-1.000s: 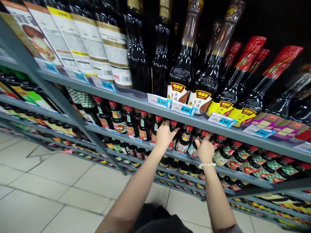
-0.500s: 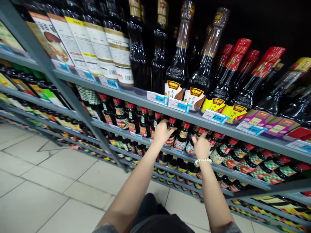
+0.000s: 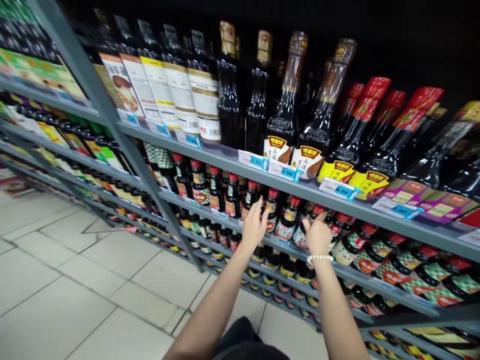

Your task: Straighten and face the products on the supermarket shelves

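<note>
My left hand (image 3: pixel 254 225) is at the middle shelf, its fingers stretched up and thumb apart, beside a small red-capped sauce bottle (image 3: pixel 270 206). The hand partly covers that bottle and the one to its left. Farther right, my right hand (image 3: pixel 318 236), with a white bead bracelet (image 3: pixel 320 258) at the wrist, is in front of another red-capped bottle (image 3: pixel 301 234). Its thumb and forefinger are spread; the other fingers are largely hidden, and contact with the bottle is unclear. Between my hands stands a red-capped bottle (image 3: pixel 288 220) with a white-and-red label.
Above my hands, the upper shelf edge (image 3: pixel 221 159) carries price tags (image 3: pixel 287 171) and tall dark sauce bottles (image 3: pixel 279 132). A grey upright post (image 3: pixel 129 145) rises to the left. More bottles fill the lower shelves. Pale floor tiles (image 3: pixel 93 280) lie below.
The view has shifted, so the shelves sit lower and farther right. My left hand's fingers have straightened upward beside the bottle. My right hand keeps nearly the same place among the bottles.
</note>
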Available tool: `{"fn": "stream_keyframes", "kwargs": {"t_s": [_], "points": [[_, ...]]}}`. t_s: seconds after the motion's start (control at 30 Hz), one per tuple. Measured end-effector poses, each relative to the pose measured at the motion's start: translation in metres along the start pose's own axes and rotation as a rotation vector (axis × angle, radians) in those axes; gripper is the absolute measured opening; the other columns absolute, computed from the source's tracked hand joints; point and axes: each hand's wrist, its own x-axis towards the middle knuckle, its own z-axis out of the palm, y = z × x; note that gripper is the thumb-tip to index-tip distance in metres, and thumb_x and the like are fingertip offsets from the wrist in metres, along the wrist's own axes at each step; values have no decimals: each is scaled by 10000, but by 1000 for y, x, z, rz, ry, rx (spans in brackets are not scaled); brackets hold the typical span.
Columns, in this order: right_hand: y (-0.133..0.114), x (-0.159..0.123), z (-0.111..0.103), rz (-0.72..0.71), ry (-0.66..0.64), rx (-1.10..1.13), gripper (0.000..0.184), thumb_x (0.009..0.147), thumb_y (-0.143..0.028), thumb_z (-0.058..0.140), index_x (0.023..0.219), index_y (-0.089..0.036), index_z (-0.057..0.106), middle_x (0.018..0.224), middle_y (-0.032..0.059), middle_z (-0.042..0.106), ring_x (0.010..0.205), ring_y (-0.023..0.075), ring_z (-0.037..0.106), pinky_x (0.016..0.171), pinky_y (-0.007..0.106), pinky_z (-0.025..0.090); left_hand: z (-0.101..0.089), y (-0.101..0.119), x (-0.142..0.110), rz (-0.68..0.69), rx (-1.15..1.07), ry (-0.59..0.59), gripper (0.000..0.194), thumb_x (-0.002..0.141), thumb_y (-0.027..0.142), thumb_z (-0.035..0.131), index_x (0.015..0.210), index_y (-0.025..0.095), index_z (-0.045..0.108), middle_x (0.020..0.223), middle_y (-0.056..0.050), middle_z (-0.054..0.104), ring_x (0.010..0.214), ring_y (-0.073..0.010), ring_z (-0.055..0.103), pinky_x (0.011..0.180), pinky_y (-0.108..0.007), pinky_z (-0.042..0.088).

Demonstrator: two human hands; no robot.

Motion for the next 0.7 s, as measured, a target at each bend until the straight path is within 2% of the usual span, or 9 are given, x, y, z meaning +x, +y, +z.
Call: {"fn": "stream_keyframes", "kwargs": {"t_s": [0.1, 0.13, 0.2, 0.33, 0.43, 0.53, 0.7], "points": [[-1, 0, 0, 5, 39, -11, 587, 1019, -453, 418, 1331, 42, 375, 788, 174, 716, 738, 325, 727, 595, 342, 503, -12, -1, -5, -78, -2, 262, 366, 1011, 332, 398, 1309, 181, 549, 1196, -133, 634, 1126, -199, 619, 985, -355, 511], [-1, 0, 0, 7, 40, -11, 585, 1018, -453, 423, 1327, 42, 379, 790, 174, 717, 739, 328, 727, 595, 344, 503, -18, -2, 2, -108, 1, 307, 355, 1010, 343, 400, 1278, 178, 565, 1187, -134, 633, 1114, -197, 622, 964, -346, 522], [-3, 0, -1, 19, 30, -11, 590, 1016, -455, 431, 1329, 41, 374, 798, 175, 719, 749, 329, 729, 602, 345, 502, -30, -6, 26, -138, 11, 292, 349, 1000, 380, 419, 1227, 174, 586, 1188, -135, 632, 1094, -198, 629, 916, -329, 544], [-8, -1, -3, 56, 8, -26, 595, 1016, -465, 425, 1328, 38, 367, 811, 182, 719, 764, 328, 729, 608, 341, 492, -45, -13, 79, -204, 239, 73, 358, 878, 513, 607, 1035, 195, 649, 1014, -106, 702, 957, -256, 676, 851, -376, 546], [-11, -1, -5, 86, -4, -32, 595, 1016, -470, 417, 1323, 38, 370, 831, 191, 717, 781, 335, 727, 626, 350, 490, -49, -15, 99, -238, 401, -85, 395, 798, 581, 676, 908, 202, 665, 871, -99, 719, 836, -296, 694, 755, -388, 530], [-13, -1, -5, 115, -33, -41, 647, 1013, -476, 414, 1359, 64, 327, 853, 214, 714, 812, 349, 722, 651, 363, 487, -56, -21, 108, -135, 430, -207, 357, 842, 539, 648, 889, 185, 671, 851, -123, 718, 851, -319, 695, 747, -387, 515], [-16, -2, -3, 186, -39, 25, 652, 1000, -475, 422, 1408, 17, 295, 866, 192, 718, 851, 350, 713, 675, 362, 475, -74, -36, 121, 72, 254, -510, 207, 895, 342, 620, 1007, 172, 661, 865, -101, 721, 905, -290, 692, 820, -359, 517]]}}
